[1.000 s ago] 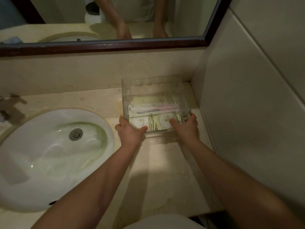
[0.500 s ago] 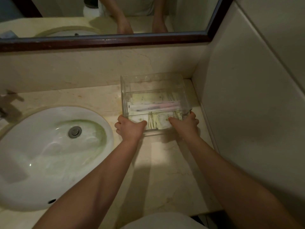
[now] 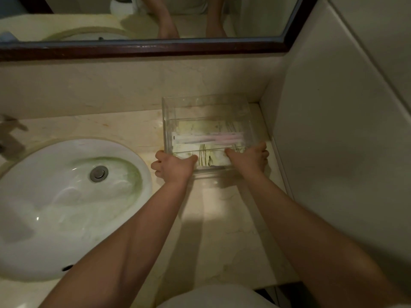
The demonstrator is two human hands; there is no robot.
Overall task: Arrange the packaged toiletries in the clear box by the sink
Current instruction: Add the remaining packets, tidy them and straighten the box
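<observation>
A clear box (image 3: pixel 206 105) sits on the marble counter in the back right corner, to the right of the sink. Inside it lie flat packaged toiletries (image 3: pixel 206 137): pink-and-white wrapped sticks over pale packets with dark green line patterns. My left hand (image 3: pixel 173 166) grips the box's near left corner, thumb over the rim. My right hand (image 3: pixel 249 158) grips the near right corner the same way. Both thumbs reach inside the front wall.
A white oval sink (image 3: pixel 66 207) with a metal drain (image 3: pixel 99 173) fills the left. A tap (image 3: pixel 11 138) shows at the far left edge. A dark-framed mirror (image 3: pixel 142 47) runs above the backsplash. A tiled wall (image 3: pixel 333 130) bounds the counter (image 3: pixel 222 230) on the right.
Both hands and the box have shifted slightly away from me, toward the back wall. The grip on the two near corners is unchanged.
</observation>
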